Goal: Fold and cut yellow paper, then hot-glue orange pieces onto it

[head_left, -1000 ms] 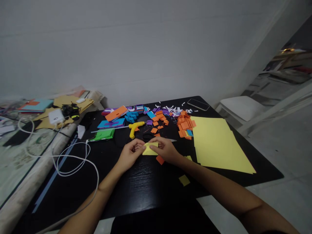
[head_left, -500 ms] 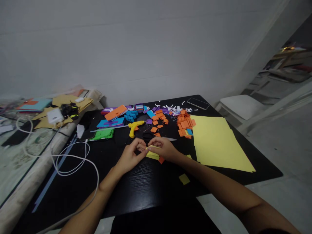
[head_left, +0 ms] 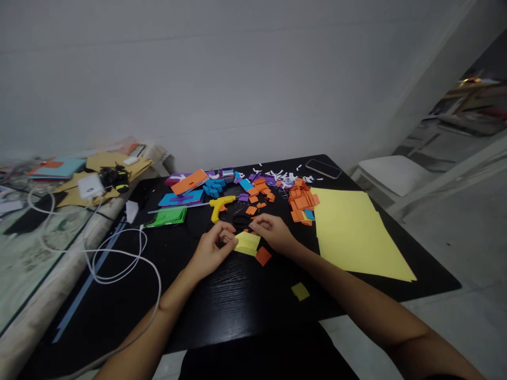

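Observation:
A small folded piece of yellow paper (head_left: pixel 248 244) lies low over the black table, its crease running across it. My left hand (head_left: pixel 214 247) pinches its left edge between thumb and fingers. Just past the paper's upper right side, my right hand (head_left: pixel 274 232) is off the paper with thumb and fingertips drawn together; whether anything is between them cannot be made out. Beside those fingertips lie the black handles of scissors (head_left: pixel 241 220), their blades hidden by the hand. An orange paper square (head_left: pixel 263 256) rests right below the yellow piece.
Large yellow sheets (head_left: pixel 352 232) cover the table's right side, near a heap of orange folded pieces (head_left: pixel 301 198). A yellow glue gun (head_left: pixel 217 207), green paper stack (head_left: pixel 168 216) and phone (head_left: pixel 324 169) lie farther back. A white cable (head_left: pixel 156 274) loops over my left forearm.
My right hand has let go of the yellow paper and moved slightly up and away. The paper has opened along its fold, and more of the orange square shows.

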Demonstrator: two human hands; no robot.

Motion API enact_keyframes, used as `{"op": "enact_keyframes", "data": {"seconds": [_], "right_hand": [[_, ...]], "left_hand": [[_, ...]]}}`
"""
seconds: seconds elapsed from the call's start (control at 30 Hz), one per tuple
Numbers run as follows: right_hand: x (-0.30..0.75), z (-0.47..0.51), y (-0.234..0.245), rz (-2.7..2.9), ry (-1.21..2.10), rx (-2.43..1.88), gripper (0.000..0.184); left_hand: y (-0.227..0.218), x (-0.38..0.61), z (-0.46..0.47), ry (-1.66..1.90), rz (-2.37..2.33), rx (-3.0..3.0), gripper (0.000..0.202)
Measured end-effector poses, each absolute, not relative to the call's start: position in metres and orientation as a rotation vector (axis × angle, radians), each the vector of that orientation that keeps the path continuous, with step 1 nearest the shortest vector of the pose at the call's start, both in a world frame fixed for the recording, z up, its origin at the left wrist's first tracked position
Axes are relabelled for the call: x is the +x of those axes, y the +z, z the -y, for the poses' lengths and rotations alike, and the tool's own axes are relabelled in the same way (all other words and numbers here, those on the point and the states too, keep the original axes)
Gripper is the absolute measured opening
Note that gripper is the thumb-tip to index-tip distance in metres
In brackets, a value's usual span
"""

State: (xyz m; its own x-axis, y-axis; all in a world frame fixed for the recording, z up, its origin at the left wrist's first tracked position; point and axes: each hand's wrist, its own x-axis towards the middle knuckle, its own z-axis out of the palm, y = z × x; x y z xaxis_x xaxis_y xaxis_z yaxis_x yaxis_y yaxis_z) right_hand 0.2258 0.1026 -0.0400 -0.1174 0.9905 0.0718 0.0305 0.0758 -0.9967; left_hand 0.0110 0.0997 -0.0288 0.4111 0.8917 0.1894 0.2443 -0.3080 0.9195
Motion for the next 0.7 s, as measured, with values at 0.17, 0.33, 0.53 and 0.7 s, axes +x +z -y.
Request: {"op": "enact_keyframes", "data": {"seconds": [0.17, 0.33, 0.53, 0.7], "right_hand": [[0.218, -0.095, -0.043, 1.394, 1.344, -1.04, 0.028], [0.214, -0.09, -0.047, 1.454, 1.286, -1.024, 0.02], [0.215, -0.091, -0.045, 1.473, 1.268, -1.003, 0.019], [0.214, -0.089, -0.041, 1.339, 1.427, -0.935, 0.019]], "left_hand": [[-0.031, 0.013, -0.1, 0.948, -1.024, 1.736, 0.027], [-0.028, 0.014, -0.099, 0.909, -1.04, 1.792, 0.021], [-0.028, 0.015, -0.099, 0.945, -0.993, 1.691, 0.018], [-0.021, 0.017, -0.099, 0.977, -0.963, 1.657, 0.016]]}}
